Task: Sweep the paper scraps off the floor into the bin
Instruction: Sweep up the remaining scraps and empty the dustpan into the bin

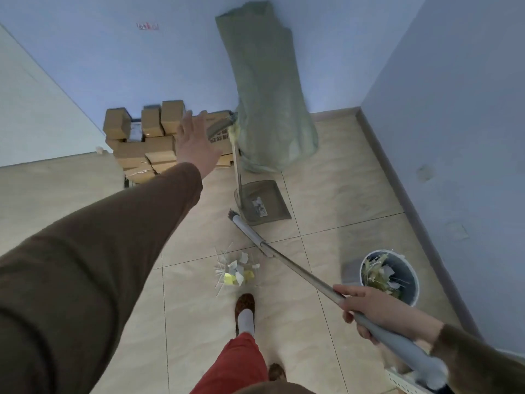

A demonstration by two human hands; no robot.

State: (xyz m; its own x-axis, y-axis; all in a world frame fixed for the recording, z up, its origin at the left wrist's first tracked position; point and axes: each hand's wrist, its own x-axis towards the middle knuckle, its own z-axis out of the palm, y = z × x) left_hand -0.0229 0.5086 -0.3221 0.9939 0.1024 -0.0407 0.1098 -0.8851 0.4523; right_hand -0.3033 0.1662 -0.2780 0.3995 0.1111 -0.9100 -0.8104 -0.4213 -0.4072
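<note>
Floor (341, 177): glossy beige square tiles with thin dark grout lines, met by pale blue walls (454, 81) and a grey skirting; stacked brown cardboard boxes (142, 137) and a slumped green woven sack (264, 103) stand in the corner, a flat grey dustpan (262, 201) with upright handle just before the sack. Paper scraps (235, 273): small white and yellow crumpled heap with thin white sticks, lying on the tiles between the broom (250, 234) head and a brown slipper; round grey bin (390, 275), part-filled with similar litter, near the right wall. Left hand (196, 140): fingers spread, empty, reaching towards the dustpan handle; right hand (380, 311): fingers wrapped round the broom's smooth metal shaft.
</note>
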